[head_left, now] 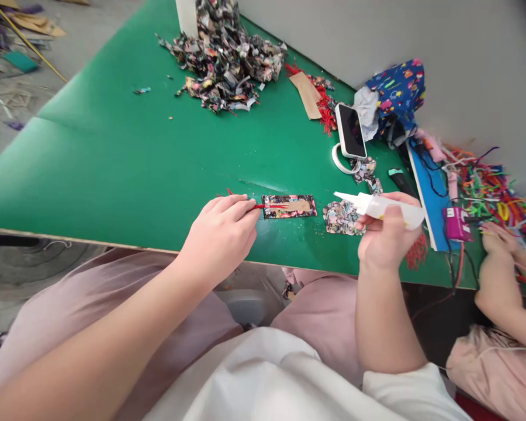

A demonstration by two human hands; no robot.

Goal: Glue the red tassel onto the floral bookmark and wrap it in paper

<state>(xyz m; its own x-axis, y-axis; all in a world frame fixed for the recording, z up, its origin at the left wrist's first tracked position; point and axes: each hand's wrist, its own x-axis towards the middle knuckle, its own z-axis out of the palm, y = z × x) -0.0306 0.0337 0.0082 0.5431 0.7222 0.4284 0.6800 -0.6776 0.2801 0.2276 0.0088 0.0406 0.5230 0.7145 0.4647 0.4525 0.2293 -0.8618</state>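
My left hand (223, 231) is closed over a red cord (259, 206), whose strands show on both sides of the fingers. The cord's frayed end lies along a brown cardboard strip (298, 206) on a dark flower-patterned piece (289, 215), flat on the table. In my right hand (388, 234) is a white squeeze bottle (394, 209), tilted, with its pointed nozzle toward the left. That nozzle is above and to the right of the patterned piece, apart from it. Below the bottle lies a stack of patterned pieces (339, 217), partly hidden by the fingers.
On the green table (114, 158) sit a heap of patterned scraps (232, 64), a phone (350, 131) on a white stand, a cutter (402, 180) and a blue folder (438, 216). At right, a co-worker's hands (499, 242) are near colourful cords (495, 181).
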